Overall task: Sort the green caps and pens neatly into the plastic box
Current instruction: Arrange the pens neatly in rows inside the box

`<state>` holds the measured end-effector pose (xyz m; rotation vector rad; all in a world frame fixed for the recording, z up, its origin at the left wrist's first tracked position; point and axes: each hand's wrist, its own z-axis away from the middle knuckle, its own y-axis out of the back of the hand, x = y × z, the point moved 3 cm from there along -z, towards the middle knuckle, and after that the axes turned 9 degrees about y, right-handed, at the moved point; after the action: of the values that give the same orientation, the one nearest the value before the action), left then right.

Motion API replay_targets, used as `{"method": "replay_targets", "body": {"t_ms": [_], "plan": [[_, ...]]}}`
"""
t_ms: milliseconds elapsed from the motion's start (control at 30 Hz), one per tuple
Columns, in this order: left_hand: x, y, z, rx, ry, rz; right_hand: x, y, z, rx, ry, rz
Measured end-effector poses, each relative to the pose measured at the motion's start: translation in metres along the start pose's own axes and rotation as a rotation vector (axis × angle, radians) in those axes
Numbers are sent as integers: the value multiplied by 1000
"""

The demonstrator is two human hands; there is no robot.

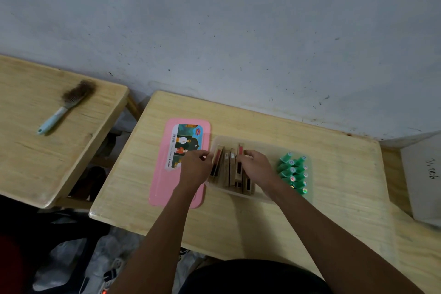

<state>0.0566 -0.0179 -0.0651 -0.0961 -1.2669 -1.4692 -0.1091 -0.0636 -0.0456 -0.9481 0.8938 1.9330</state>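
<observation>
both hands on the pen packs

left hand and right hand curl their fingers round the pen packs in the plastic box. the packs stand on edge, long axes pointing away. the green caps cluster at the box's right end, nearest the right hand.

Two wooden tables: the near table and a second table to its left. One clear plastic box stands mid-table, with one pink lid just beside its left side. About ten green caps sit in two rows at the box's right end. Roughly six brown packs are partly hidden by two hands, the left hand and the right hand. One hairbrush lies on the second table.
</observation>
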Motion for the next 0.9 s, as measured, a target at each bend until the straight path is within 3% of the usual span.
{"method": "replay_targets", "body": {"t_ms": [200,333,533,900], "plan": [[0,0,0,14,-29,-13,12,1,2,-35,-71,-279],[2,1,2,19,-46,-19,10,-6,2,-34,-7,-127],[2,0,3,11,-41,-14,15,-25,-13,-23,75,385],[-1,-1,1,22,-55,-21,19,-39,-19,177,-4,181]]}}
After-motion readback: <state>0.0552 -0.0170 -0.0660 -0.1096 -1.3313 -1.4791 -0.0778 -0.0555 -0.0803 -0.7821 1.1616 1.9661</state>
